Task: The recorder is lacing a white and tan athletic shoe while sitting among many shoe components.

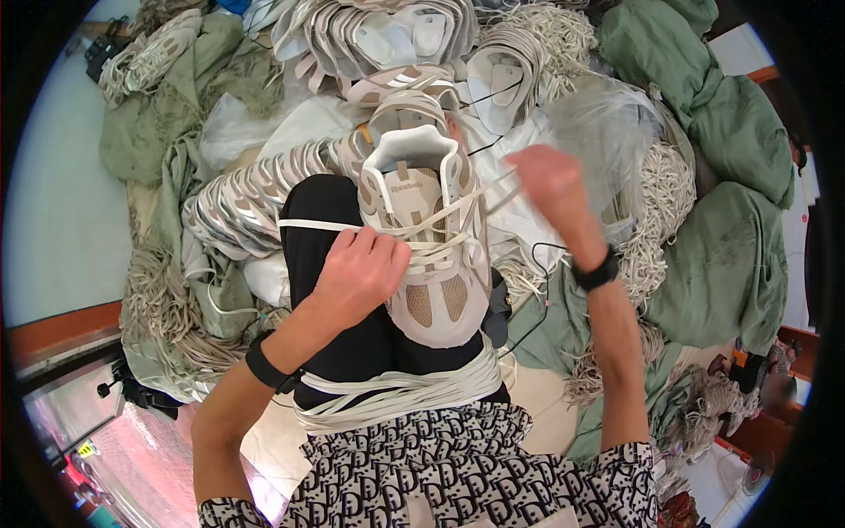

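A beige and white sneaker (443, 310) rests on my black-trousered lap with its toe toward me. A cream shoelace (458, 209) runs partly through its eyelets in crossing strands. My left hand (363, 275) is closed at the left side of the laces, pinching a strand against the shoe; one length of lace trails left over my knee. Raised to the right of the shoe, my right hand (553, 187) is closed and smeared by motion, with a lace strand stretched from the shoe to its fingers.
A bundle of loose white laces (400, 387) lies across my lap. Long rows of sneaker uppers (233, 204) fan out at left, with more stacked uppers (387, 35) at the far side. Heaps of laces (664, 224) and green cloth sacks (726, 264) lie at right. A thin black cord (547, 273) hangs nearby.
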The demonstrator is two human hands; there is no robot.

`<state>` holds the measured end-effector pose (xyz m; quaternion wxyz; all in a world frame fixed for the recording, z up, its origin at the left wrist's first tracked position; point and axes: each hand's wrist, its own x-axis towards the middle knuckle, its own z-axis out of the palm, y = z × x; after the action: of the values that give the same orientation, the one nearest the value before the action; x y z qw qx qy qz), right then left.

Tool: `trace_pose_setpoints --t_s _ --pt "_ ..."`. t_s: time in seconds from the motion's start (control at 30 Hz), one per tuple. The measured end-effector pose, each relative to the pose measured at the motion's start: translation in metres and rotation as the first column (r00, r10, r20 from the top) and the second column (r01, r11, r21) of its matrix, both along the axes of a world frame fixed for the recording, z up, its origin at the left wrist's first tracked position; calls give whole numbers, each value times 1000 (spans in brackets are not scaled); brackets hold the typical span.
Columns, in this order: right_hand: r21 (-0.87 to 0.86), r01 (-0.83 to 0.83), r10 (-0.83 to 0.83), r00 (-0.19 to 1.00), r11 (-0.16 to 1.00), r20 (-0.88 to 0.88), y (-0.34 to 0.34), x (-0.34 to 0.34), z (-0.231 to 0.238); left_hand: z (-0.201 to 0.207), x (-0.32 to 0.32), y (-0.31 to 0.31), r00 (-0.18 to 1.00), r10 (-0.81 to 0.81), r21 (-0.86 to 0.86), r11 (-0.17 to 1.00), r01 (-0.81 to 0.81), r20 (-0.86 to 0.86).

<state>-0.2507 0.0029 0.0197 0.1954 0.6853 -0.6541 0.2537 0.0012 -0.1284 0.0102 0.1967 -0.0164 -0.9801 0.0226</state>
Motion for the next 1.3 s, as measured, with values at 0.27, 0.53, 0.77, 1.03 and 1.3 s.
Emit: trace_pose_setpoints --t_s 0.27,0.53,0.77,1.03,1.3 --pt "267 279 -364 859 922 360 34 0 -11 0 18 -11 995 99 367 924 -102 28" --pt "242 -244 190 955 939 228 -3 86 -4 14 -13 -14 996 26 219 975 -44 85" --pt "146 -157 170 982 977 -83 -2 90 9 17 -20 -32 993 -96 555 824 115 -63" --pt "168 -128 79 959 977 274 -23 89 -5 -5 6 -8 1000 -5 290 957 12 -27" --pt "194 -59 -44 872 979 487 -23 84 -22 -16 -4 -8 994 -95 32 995 93 53"
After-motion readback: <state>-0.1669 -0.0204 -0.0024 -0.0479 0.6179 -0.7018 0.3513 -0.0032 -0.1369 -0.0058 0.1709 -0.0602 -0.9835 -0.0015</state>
